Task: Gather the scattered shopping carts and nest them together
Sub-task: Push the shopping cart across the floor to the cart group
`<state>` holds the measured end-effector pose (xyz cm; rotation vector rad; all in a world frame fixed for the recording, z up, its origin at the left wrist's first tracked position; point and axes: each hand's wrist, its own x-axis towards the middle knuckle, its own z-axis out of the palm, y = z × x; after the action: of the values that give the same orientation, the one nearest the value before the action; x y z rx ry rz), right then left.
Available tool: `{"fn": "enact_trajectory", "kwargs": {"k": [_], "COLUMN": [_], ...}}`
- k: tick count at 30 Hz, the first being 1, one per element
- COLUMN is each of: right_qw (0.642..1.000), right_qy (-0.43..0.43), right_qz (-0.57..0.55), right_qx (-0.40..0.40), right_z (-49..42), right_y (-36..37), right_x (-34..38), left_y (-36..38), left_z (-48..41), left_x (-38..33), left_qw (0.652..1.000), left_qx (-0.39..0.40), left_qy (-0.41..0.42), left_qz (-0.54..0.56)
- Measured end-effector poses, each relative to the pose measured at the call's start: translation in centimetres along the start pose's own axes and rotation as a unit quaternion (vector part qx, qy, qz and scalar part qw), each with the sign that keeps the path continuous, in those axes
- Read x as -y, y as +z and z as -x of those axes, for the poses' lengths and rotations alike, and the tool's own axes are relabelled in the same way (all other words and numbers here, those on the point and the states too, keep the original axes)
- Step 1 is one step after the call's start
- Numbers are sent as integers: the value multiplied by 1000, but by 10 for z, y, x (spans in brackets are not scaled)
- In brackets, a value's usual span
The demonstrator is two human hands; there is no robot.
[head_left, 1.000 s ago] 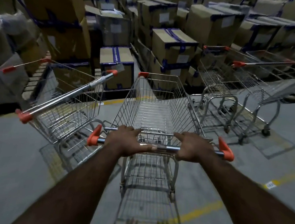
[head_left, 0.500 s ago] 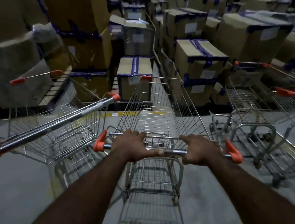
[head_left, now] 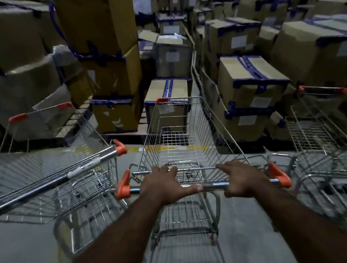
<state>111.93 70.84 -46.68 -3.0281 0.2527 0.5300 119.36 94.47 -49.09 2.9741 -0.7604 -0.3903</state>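
Three wire shopping carts stand on a grey warehouse floor (head_left: 11, 243) in front of stacked cardboard boxes (head_left: 250, 79) sealed w/ blue tape. A person, seen from head height, holds the middle cart (head_left: 187, 149) by its handle bar (head_left: 212, 184), which carries orange end caps. The left hand (head_left: 164, 185) lies over the bar nr its left end, fingers curled over the front & thumb stretched along the metal. The right hand (head_left: 241, 180) clamps the bar nr the right cap, fingers wrapped over the top. Both forearms reach in from the bottom of the frame. The middle cart's basket points toward the boxes, front rim close to a taped box. The left cart (head_left: 45, 174) sits just beside it at an angle. Its long handle runs diagonally to the lower-left corner, and one orange cap lies nr the middle cart's left side. The right cart (head_left: 319, 133) stands apart on the other side, blurred. Whether a 2nd cart is nested w/ it can't be told.
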Motion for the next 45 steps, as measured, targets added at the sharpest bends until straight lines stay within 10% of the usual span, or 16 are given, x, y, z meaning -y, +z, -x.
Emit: {"fn": "enact_trajectory", "kwargs": {"k": [45], "right_qw": [986], "right_qy": [-162], "right_qz": [41], "right_qx": [23], "right_z": [-169], "right_y": [-53], "right_x": [-80], "left_y": [-26], "left_z": [-106], "left_x": [-44], "left_qw": [984], "left_qx": [-4], "left_qy": [-165], "left_qz": [61]}}
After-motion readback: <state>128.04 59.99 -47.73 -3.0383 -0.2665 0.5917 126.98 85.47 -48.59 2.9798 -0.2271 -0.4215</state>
